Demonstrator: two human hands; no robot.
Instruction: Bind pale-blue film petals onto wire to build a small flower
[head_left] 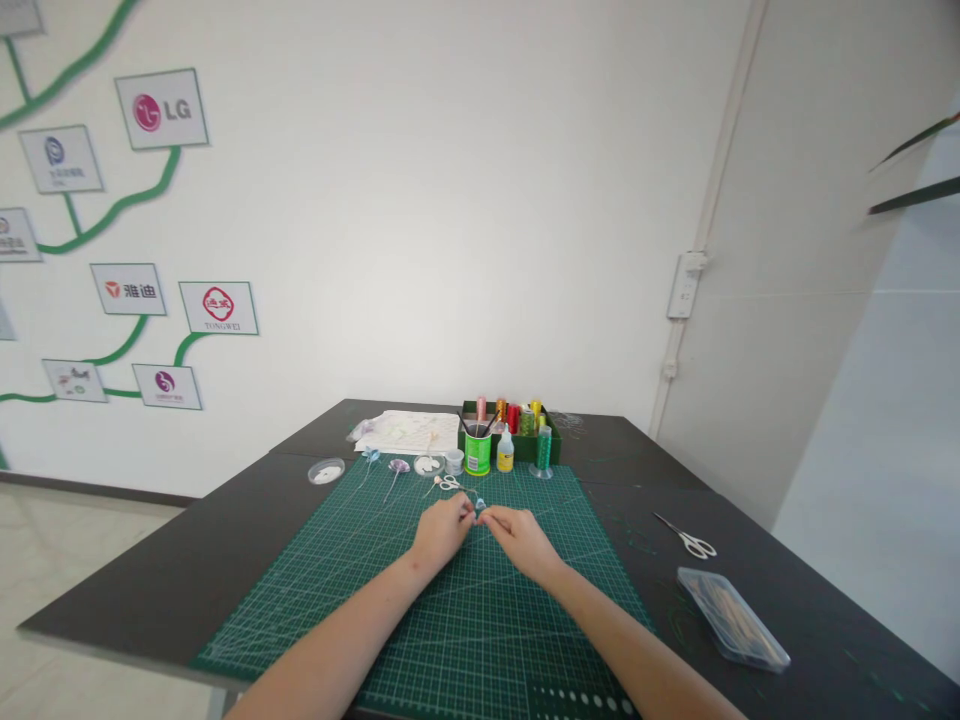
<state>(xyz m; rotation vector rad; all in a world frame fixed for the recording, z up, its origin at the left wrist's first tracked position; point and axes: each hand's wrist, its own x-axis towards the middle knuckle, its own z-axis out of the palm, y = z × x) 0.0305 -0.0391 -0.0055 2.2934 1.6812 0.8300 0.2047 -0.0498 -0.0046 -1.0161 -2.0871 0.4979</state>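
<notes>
Both my hands meet over the far middle of a green cutting mat [465,620]. My left hand [441,532] is closed in a pinch, and my right hand [519,538] is pinched too. Between their fingertips sits a tiny pale blue piece [479,505], too small to name. Just beyond my fingers lie small white-handled scissors [448,483] and two thin wire stems with little flower heads [396,468].
At the mat's far edge stand a green cup of tools [477,450], a small yellow-capped glue bottle [505,452], a green thread spool [543,452] and a box of thread spools [510,415]. A round dish [326,471] lies left; scissors [688,538] and a clear flat case [731,618] lie right.
</notes>
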